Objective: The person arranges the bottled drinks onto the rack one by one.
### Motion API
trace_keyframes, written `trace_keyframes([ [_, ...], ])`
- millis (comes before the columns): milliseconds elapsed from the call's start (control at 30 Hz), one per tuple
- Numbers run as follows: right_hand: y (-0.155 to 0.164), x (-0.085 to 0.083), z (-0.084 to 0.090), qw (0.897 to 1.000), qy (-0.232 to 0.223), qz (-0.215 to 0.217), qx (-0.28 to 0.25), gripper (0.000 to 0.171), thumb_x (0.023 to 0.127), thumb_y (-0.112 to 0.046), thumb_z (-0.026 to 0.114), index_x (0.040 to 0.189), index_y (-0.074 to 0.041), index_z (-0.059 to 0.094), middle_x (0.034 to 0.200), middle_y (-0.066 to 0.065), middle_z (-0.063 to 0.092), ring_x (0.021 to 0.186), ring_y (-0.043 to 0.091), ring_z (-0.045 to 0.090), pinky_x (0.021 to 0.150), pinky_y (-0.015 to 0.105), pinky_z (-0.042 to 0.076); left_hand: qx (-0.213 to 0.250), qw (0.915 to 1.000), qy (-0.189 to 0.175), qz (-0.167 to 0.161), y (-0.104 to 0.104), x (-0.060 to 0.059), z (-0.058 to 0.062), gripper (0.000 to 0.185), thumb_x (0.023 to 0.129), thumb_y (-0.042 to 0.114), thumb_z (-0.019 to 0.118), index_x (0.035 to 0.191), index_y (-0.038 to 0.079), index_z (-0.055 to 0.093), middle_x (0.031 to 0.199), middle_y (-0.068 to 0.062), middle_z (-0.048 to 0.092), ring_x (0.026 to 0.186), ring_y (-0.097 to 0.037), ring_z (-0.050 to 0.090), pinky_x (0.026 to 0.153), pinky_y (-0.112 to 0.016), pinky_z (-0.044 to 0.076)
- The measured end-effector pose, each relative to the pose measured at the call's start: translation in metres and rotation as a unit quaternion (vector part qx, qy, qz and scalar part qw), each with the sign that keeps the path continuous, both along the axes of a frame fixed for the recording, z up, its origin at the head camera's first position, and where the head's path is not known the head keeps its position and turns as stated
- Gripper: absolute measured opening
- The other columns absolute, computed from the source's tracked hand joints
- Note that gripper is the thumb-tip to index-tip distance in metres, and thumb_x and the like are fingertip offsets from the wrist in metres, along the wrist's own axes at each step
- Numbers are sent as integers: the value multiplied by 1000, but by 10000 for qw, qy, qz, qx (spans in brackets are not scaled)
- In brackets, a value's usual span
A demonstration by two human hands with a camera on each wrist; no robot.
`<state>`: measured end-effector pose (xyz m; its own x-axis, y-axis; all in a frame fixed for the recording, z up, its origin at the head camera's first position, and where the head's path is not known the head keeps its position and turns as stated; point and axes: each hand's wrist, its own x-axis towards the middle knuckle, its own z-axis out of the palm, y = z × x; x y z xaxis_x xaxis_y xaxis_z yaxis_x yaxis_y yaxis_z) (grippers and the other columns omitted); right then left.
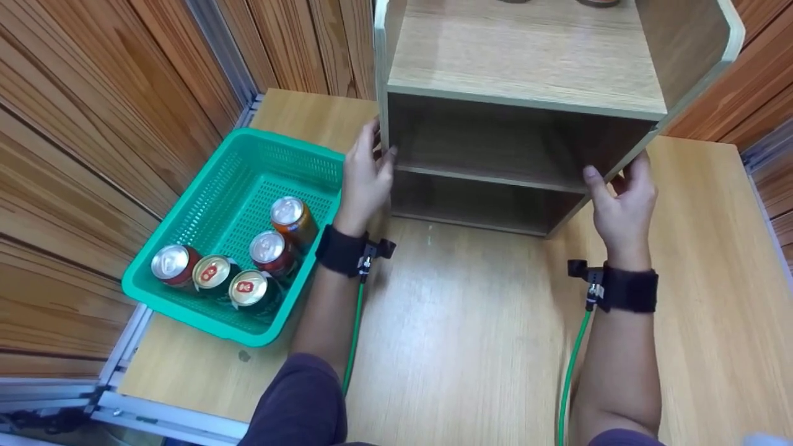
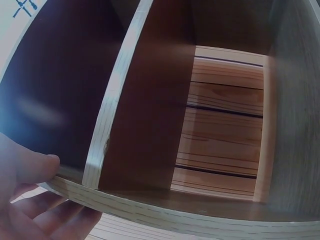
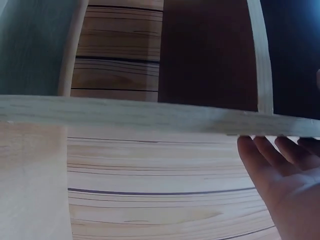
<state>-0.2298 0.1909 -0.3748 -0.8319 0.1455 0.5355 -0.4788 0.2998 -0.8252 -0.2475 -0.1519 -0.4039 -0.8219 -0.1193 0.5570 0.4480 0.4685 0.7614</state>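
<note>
A light wood-look shelf unit [image 1: 526, 74] stands upright on the table, its open compartments facing me. My left hand [image 1: 367, 179] grips its left side panel by the front edge. In the left wrist view, the thumb of that hand [image 2: 30, 167] lies on the inner side and the fingers are outside the panel. My right hand [image 1: 627, 210] holds the right side panel in the same way, thumb at the front inside. In the right wrist view, the fingertips of the right hand [image 3: 292, 182] touch the panel's outer side.
Left of the shelf unit, a green plastic basket [image 1: 186, 319] holds several drink cans [image 1: 268, 248] standing upright. Parts of two round objects [image 1: 598, 2] show on the top shelf, cut off by the frame. Wood-plank walls [image 1: 80, 155] enclose the table [image 1: 458, 347].
</note>
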Motion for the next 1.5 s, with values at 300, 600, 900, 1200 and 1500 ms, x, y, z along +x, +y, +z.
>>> trace_keyframes([
  [300, -4, -25, -8, 9966, 181, -557, 577, 41, 82, -9, 61, 122, -13, 51, 116, 3, 54, 109, 16, 49, 87, 33, 44, -8, 9999, -100, 65, -9, -2, 2, 46, 87, 9, 55, 130, 7, 41, 127, -8, 48, 110, -11, 48, 82, -23, 45],
  [600, 15, -36, -18, 9815, 18, -1295, 1412, 32, 85, -14, 55, 117, -16, 55, 111, 0, 57, 104, 7, 51, 81, 27, 47, -908, 9959, 51, 10, -1, 23, 3, 55, 86, 18, 57, 135, 7, 34, 126, -7, 49, 108, -13, 50, 84, -22, 44],
  [900, 24, -47, -27, 9671, 6, -1553, 2013, 31, 86, -27, 55, 117, -20, 54, 107, -1, 58, 98, 7, 53, 76, 19, 46, -2538, 9672, 81, -58, -25, 67, 21, 41, 88, 29, 54, 125, 11, 51, 116, -1, 57, 102, -9, 53, 81, -22, 44],
  [1200, 24, -45, -25, 9651, 108, -1499, 2146, 33, 86, -25, 52, 118, -16, 52, 106, 6, 57, 98, 14, 53, 78, 18, 44, -2979, 9449, -1331, 249, -70, 57, 30, 41, 86, 20, 59, 126, 16, 50, 122, -1, 54, 109, -15, 50, 88, -32, 42],
  [1500, 33, -40, -23, 9599, 134, -1753, 2185, 37, 85, -25, 53, 121, -17, 50, 108, 6, 57, 99, 17, 53, 76, 11, 40, -3197, 9227, -2154, 106, -109, 42, 20, 43, 85, 11, 55, 127, 18, 50, 124, -1, 51, 114, -15, 45, 91, -37, 39],
])
